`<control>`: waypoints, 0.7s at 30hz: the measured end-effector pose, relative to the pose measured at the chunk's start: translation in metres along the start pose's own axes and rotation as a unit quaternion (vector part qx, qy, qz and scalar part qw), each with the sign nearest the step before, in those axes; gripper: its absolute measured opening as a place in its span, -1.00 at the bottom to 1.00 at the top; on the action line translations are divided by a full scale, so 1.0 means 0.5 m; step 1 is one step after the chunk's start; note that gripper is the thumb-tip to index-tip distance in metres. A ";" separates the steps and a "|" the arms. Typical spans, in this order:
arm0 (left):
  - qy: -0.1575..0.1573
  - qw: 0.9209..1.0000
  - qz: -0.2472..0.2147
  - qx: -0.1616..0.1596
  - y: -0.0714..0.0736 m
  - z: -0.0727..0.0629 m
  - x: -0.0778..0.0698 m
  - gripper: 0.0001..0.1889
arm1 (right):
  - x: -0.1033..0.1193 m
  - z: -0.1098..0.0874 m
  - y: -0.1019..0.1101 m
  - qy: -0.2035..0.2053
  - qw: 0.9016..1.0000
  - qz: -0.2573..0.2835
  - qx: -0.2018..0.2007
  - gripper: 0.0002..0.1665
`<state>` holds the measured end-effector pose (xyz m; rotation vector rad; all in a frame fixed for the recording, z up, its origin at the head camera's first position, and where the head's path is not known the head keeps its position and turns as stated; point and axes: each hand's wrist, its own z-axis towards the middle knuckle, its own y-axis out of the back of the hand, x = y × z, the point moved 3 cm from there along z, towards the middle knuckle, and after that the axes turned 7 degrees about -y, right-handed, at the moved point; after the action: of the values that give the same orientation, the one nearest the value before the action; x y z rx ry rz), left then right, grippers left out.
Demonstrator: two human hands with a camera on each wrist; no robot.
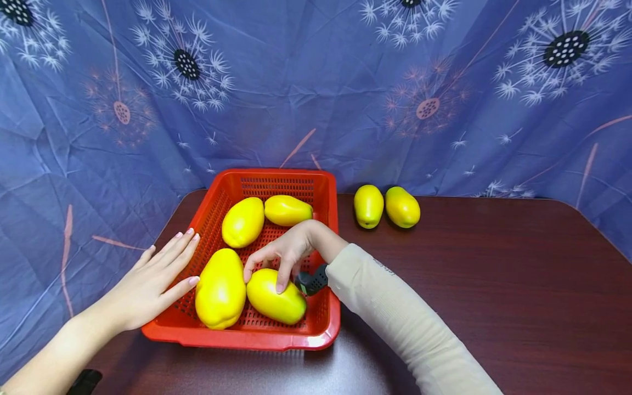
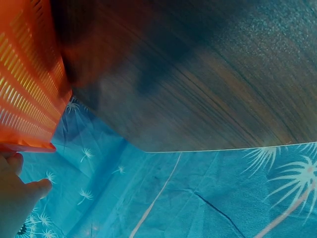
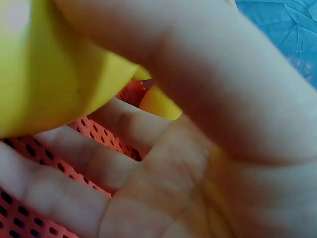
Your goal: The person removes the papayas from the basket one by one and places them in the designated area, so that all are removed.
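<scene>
Left hand, fingers straight and thumb apart, at left rim of red basket, near the table's left edge. Inside: large yellow fruit front left; rear-left fruit; rear-right fruit; front-right fruit, pinched between thumb and fingers of right hand. Outside, right: two loose fruits near back edge; broad table extends rightward.

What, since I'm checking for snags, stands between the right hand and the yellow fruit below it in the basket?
Nothing visible: the right hand touches that yellow fruit. The larger fruit lies just left of it, not between them.
</scene>
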<state>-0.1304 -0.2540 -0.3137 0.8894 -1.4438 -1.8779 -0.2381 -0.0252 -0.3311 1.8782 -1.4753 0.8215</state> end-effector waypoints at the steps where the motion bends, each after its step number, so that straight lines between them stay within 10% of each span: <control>1: 0.001 1.000 -0.002 0.000 0.000 0.000 0.001 -0.28 | 0.000 0.000 0.001 0.001 1.000 0.005 -0.005 -0.33; 21: -0.012 1.000 -0.005 -0.016 -0.006 -0.001 0.006 -0.28 | -0.003 -0.004 0.008 0.019 0.996 0.041 -0.081 -0.32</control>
<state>-0.1317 -0.2559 -0.3171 0.8620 -1.4220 -1.9198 -0.2423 -0.0237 -0.3306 1.6839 -1.5557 0.7489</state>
